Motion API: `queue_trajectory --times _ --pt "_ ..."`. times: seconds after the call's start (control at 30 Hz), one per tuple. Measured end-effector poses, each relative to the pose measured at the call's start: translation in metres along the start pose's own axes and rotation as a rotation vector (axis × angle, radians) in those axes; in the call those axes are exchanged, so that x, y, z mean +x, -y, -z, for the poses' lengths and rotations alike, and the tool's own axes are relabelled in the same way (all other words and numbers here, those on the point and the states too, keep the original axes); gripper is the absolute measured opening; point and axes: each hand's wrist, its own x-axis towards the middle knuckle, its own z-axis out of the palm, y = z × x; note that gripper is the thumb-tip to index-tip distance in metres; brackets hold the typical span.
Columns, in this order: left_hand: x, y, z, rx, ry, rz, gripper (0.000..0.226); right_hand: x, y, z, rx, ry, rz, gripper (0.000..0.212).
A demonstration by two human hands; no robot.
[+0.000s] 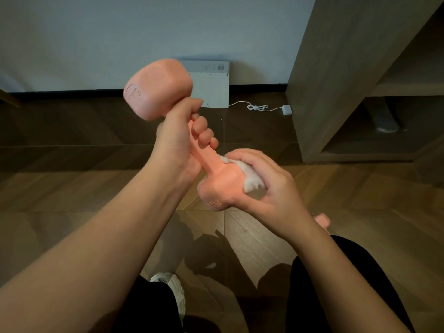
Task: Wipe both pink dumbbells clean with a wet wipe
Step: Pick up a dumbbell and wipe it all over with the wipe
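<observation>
Nearest to the camera are two legs in black trousers (336, 284) and one white shoe (173, 289) on the wooden floor (72, 224). Two bare forearms reach forward above them. One pink dumbbell (185, 131) is held in the air, tilted, with one head low and near and the other head high and farther. The right hand (271, 188) is curled around the near head and presses one white wet wipe (252, 179) against its side; the fingers are bent and closed on the wipe. The left hand (177, 140) is above it, wrapped tightly around the handle, thumb near the far head. A small part of a second pink dumbbell (323, 221) shows behind the right wrist, low near the floor. Beyond the held dumbbell one white box-like device (211, 90) stands against the wall (96, 39), with one white cable and plug (286, 109) beside it. To the right of the dumbbell is one wooden shelf unit (336, 80).
</observation>
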Motion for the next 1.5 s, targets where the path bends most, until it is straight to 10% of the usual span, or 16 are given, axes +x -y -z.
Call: queue_trajectory --times 0.4,0.8,1.13,1.37,1.5 --pt "-0.003 -0.003 -0.003 0.185 0.094 0.010 0.038 -0.013 0.003 -0.009 -0.048 -0.090 0.165 0.058" --pt "0.000 -0.004 0.005 0.205 0.179 0.081 0.042 -0.007 -0.010 0.005 0.012 0.280 -0.073 0.074" --pt "-0.002 -0.010 0.001 0.157 0.180 0.117 0.042 -0.011 -0.004 -0.006 0.054 -0.006 0.056 0.063" --pt "-0.002 -0.004 0.006 0.180 0.342 0.183 0.046 -0.006 -0.006 0.000 0.110 0.273 -0.115 0.071" --pt "-0.001 -0.006 0.004 0.195 0.411 0.212 0.031 -0.011 -0.004 -0.008 0.123 0.156 -0.086 0.061"
